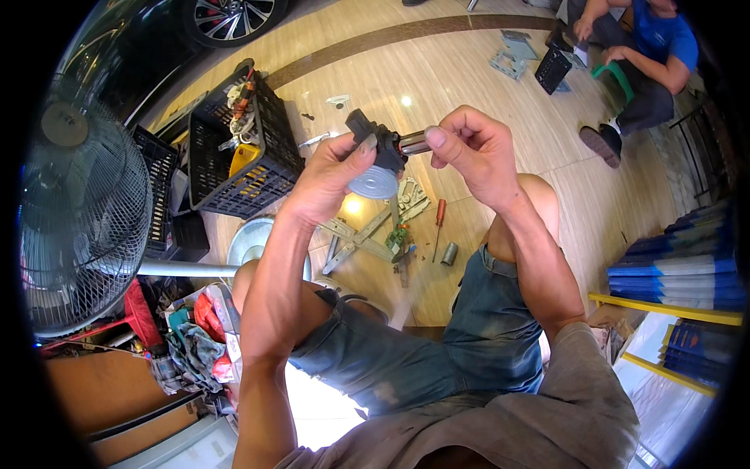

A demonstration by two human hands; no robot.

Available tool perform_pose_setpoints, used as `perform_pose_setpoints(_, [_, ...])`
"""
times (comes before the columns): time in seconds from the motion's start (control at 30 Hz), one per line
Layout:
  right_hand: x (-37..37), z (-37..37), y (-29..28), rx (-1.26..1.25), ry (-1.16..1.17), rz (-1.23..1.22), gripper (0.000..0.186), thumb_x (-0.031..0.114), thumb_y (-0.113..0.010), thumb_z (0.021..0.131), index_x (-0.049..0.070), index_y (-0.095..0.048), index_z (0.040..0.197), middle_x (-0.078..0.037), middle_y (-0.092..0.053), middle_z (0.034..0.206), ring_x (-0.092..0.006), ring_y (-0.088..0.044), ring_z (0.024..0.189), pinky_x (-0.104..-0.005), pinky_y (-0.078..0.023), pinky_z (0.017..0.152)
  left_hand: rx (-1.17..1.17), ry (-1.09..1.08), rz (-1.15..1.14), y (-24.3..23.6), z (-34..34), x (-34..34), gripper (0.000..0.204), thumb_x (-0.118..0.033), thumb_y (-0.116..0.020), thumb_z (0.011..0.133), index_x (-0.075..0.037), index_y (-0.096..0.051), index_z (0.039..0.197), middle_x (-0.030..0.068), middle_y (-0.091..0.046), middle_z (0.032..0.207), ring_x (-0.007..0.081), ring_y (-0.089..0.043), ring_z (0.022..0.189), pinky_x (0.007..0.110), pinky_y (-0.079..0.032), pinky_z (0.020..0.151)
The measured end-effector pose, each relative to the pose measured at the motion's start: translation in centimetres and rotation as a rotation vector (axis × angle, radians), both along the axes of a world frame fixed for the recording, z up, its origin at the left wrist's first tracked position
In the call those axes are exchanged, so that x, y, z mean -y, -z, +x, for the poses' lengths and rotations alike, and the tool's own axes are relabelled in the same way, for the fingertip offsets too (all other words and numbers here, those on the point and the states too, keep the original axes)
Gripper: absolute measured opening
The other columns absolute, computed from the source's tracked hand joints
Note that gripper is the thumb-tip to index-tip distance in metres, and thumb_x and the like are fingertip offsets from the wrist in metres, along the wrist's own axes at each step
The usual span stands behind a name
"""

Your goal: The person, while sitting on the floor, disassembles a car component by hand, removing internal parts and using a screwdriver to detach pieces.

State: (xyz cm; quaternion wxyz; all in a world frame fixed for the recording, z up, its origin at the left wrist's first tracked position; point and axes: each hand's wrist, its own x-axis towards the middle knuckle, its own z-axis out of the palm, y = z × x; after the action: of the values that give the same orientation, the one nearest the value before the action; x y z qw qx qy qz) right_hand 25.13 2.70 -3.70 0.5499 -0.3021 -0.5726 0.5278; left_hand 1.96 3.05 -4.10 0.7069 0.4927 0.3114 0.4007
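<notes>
Pale floor (375, 70); above it, left hand (328, 176) clamped on black mechanism (391, 156), right hand (480, 156) pinching metal cylinder (416, 142), long axis crosswise between them.

The mechanism (389, 146) is black, the disc (373, 184) pale grey (ringed concentrically), the screwdriver handle (441, 212) red.

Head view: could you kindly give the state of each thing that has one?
Left hand, closed on black device
Right hand, pinching metal cylinder
Screwdriver, lying on floor
X-shaped frame, spread on floor
Crate, open-topped, loaded
Fan, spinning or still unclear
Blue packets, stacked
</notes>
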Motion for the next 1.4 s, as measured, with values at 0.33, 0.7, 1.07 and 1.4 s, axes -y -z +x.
perform_pose_setpoints(0.33, [-0.2,0.1,0.4,0.107,-0.050,-0.015,0.024,0.024,-0.068,0.093,0.004,-0.060,0.086,-0.001,-0.062,0.069,-0.0062,-0.057,0.064,-0.0214,-0.047,0.061,-0.072,-0.044,-0.002,0.0,0.7,0.2,0.048,-0.043,-0.063,0.092,0.002,-0.065,0.106,0.0112,-0.071,0.091,0.0212,-0.070,0.082,0.032,-0.056,0.075])
perform_pose_setpoints(0.7, [-0.1,0.9,-0.6,0.176,-0.131,0.038,0.032,0.016,-0.072,0.089,0.002,-0.061,0.115,-0.003,-0.066,0.091,-0.0084,-0.061,0.082,-0.0239,-0.050,0.075,-0.155,-0.126,-0.075,-0.2,1.0,0.3,0.049,-0.047,-0.058,0.095,0.002,-0.066,0.099,0.0105,-0.070,0.083,0.0210,-0.071,0.070,0.031,-0.059,0.063])
perform_pose_setpoints(1.07, [-0.2,0.8,-0.1,0.262,-0.159,0.031,0.031,0.011,-0.074,0.086,0.001,-0.063,0.113,-0.003,-0.068,0.091,-0.0077,-0.061,0.079,-0.0239,-0.051,0.070,-0.172,-0.135,-0.148,-0.7,0.9,0.3,0.043,-0.040,-0.065,0.093,0.002,-0.069,0.100,0.0063,-0.070,0.085,0.0091,-0.065,0.070,0.023,-0.052,0.064])
perform_pose_setpoints(1.4, [-0.4,0.0,0.7,0.253,-0.071,-0.027,0.027,0.024,-0.076,0.086,-0.001,-0.067,0.094,0.001,-0.060,0.072,-0.0039,-0.054,0.066,-0.0214,-0.042,0.056,-0.250,-0.164,-0.071,-0.8,0.9,0.3,0.048,-0.045,-0.060,0.094,0.002,-0.068,0.094,0.0085,-0.070,0.079,0.0154,-0.069,0.064,0.027,-0.056,0.058])
